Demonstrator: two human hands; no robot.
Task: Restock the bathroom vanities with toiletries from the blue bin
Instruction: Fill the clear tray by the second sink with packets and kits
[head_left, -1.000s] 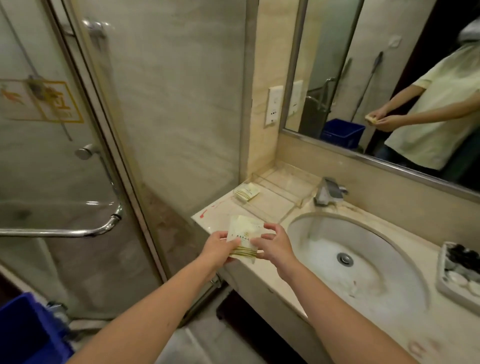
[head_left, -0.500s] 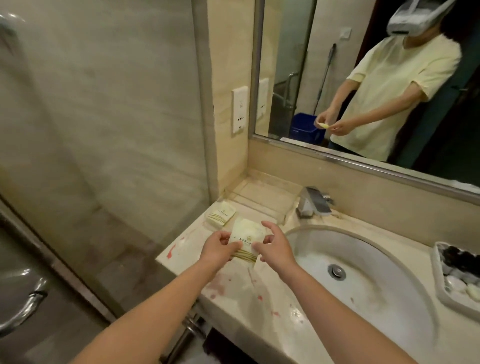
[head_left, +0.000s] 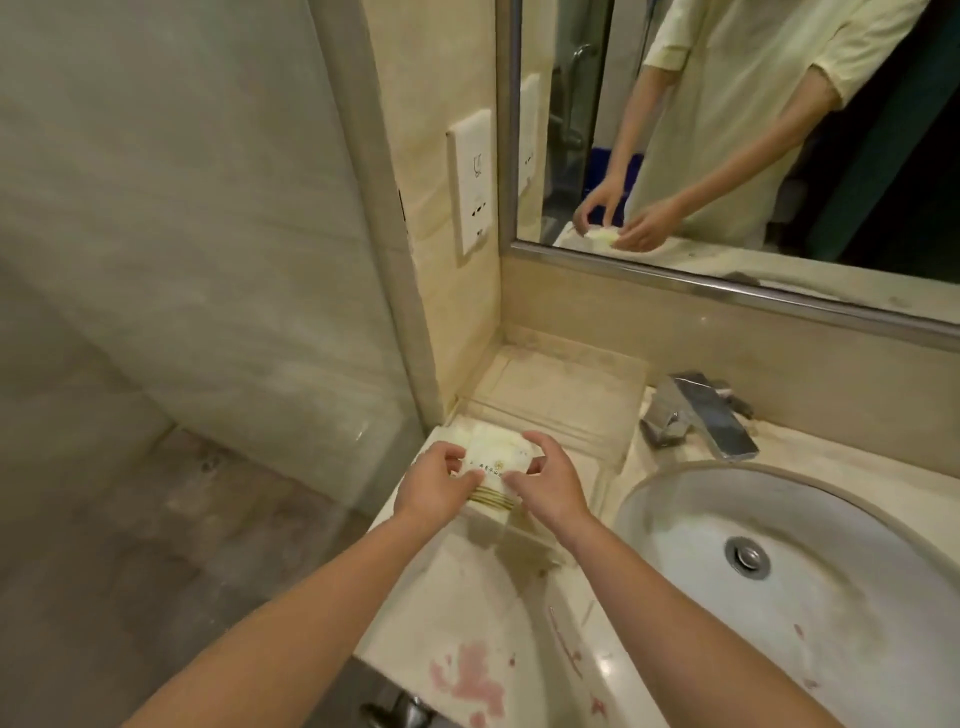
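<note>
Toiletry packets (head_left: 496, 467), a pale stack with gold stripes along its near end and a line of small print across the top, are being held in both hands just left of the sink (head_left: 779, 597). The left hand (head_left: 434, 486) is gripping the stack's edge farther from the sink, its fingers (head_left: 457, 457) curling over the top. The right hand (head_left: 545, 480) is pinching the edge nearer the sink, its fingers bent and thumb tucked against the side. The stack is sitting over the near end of a clear tray (head_left: 571, 410), which is lying on the table (head_left: 467, 597) in the corner to the left of the sink. Whether the stack is touching the tray cannot be told. Another pale packet (head_left: 480, 432) is showing in the tray just beyond the stack, on the side away from the sink. A chrome faucet (head_left: 696, 415) is standing at the sink's back rim. Reddish stains are marking the table in front of the sink. Above the sink, a mirror (head_left: 727, 130) is reflecting the person's arms and pale yellow shirt, and a wall socket (head_left: 472, 192) is sitting to its left.
</note>
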